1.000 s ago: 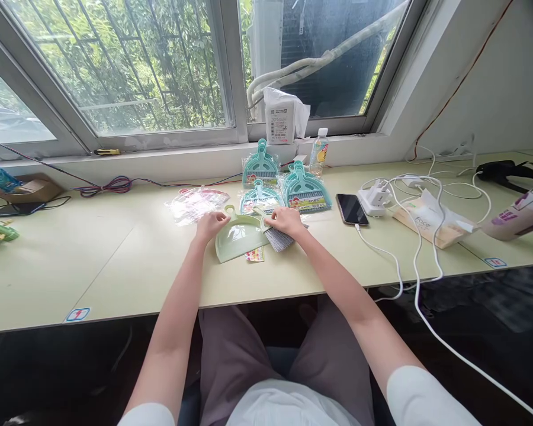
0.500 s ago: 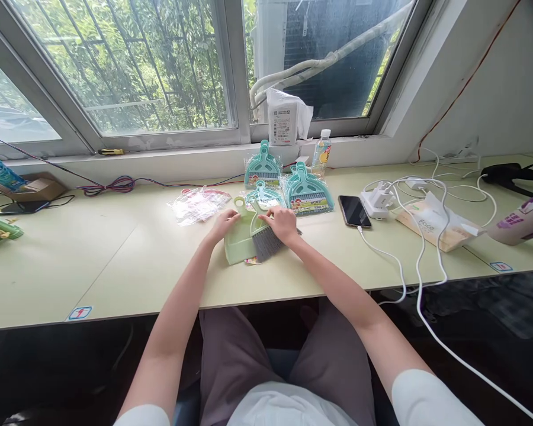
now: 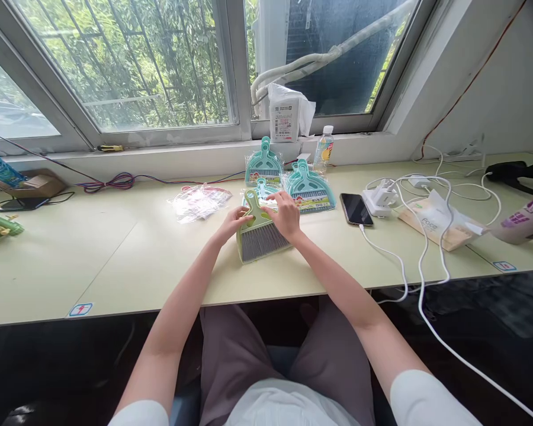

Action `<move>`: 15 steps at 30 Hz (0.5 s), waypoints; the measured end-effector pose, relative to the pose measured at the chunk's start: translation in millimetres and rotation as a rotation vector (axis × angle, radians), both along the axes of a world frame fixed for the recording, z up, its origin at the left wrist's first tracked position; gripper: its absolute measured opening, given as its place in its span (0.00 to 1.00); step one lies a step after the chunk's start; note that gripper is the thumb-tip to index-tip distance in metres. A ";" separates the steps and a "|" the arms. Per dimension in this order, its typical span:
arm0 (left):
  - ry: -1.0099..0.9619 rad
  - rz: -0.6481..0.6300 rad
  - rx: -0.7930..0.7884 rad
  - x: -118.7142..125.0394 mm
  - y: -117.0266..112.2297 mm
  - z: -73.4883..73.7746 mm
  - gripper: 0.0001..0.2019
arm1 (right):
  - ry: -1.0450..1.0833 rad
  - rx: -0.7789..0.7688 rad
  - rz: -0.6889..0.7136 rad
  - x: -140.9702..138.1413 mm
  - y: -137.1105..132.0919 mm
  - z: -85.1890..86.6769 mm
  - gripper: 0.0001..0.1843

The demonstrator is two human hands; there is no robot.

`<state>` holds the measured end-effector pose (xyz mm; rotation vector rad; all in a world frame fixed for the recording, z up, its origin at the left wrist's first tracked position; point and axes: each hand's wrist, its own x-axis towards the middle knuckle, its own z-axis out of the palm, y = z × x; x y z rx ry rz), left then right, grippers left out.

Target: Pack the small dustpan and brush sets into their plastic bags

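Fingers of the left hand [image 3: 231, 226] are pinched at the left side of a pale green hand brush [image 3: 261, 241] and matching dustpan [image 3: 239, 248], just below the looped handle end; whether the pan alone or both pieces are gripped there cannot be told. By the right hand [image 3: 288, 219] the opposite side of the brush is met, with thumb and forefinger bent toward its neck; whether the neck is pinched or only touched is not clear. The brush is thus framed between the two sets of fingertips, its handle pointed away from the person and its grey bristles fanned below the fingers, toward the near edge of the table [image 3: 115, 266]. The bristles are laid over the dustpan, whose pale rim is seen along their left and lower edges. Just behind the fingers, turquoise brush-and-dustpan sets in clear wrapping [image 3: 311, 195] are grouped, one partly covered by the right hand and the green handle. Beyond the left hand, crumpled clear wrappers [image 3: 199, 204] with pink edging are heaped, apart from the fingertips. To the right of the right hand, well apart from it, a smartphone [image 3: 356, 209] is laid with a white cable plugged in.
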<state>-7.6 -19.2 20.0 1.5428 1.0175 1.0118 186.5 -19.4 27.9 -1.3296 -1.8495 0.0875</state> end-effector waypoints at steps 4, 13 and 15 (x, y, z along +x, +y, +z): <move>0.012 -0.016 -0.025 -0.7 -1.1 1.4 0.23 | 0.118 -0.289 0.257 5.0 13.1 -2.5 0.24; 0.076 0.018 -0.041 0.3 -2.8 1.6 0.24 | 0.438 -0.540 0.344 3.4 17.8 -12.4 0.18; 0.081 0.021 -0.039 0.2 -2.5 0.9 0.24 | 0.480 -0.567 0.334 3.1 18.3 -14.3 0.18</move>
